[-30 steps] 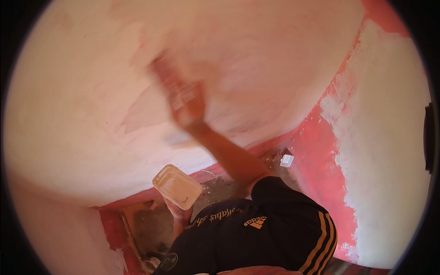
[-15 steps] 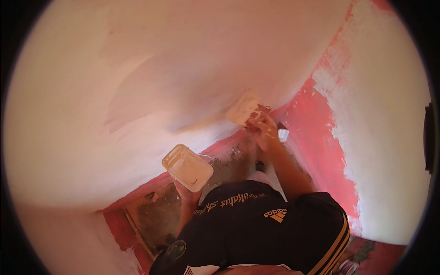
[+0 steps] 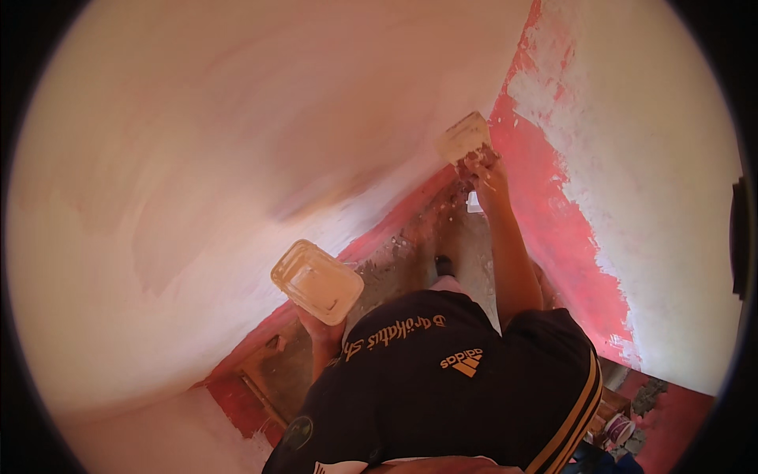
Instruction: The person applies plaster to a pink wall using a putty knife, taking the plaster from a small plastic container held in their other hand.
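My left hand (image 3: 317,325) is closed around a rectangular plastic tub (image 3: 338,313), supporting it from beneath. Pale, creamy paste (image 3: 320,278) coats the inside of the tub. Up and to the right, my right hand (image 3: 489,180) grips a wide, flat putty knife (image 3: 464,134) smeared with pale paste, with reddish-brown patches near my fingers. Its blade lies at or close to the lower part of the pale wall (image 3: 339,118), by the corner; I cannot tell whether it touches. My fingers partly hide the handle end.
On the right, a second wall has a bare red band (image 3: 545,174) beside ragged white coating (image 3: 632,158). A small white object (image 3: 474,203) sits below my right hand. Stained floor (image 3: 387,276) runs along the wall's red base. A white and purple bucket (image 3: 620,429) stands at lower right.
My right hand and the putty knife have moved up and to the right, toward the corner. The tub in my left hand has shifted slightly left and up. The view has turned a little.
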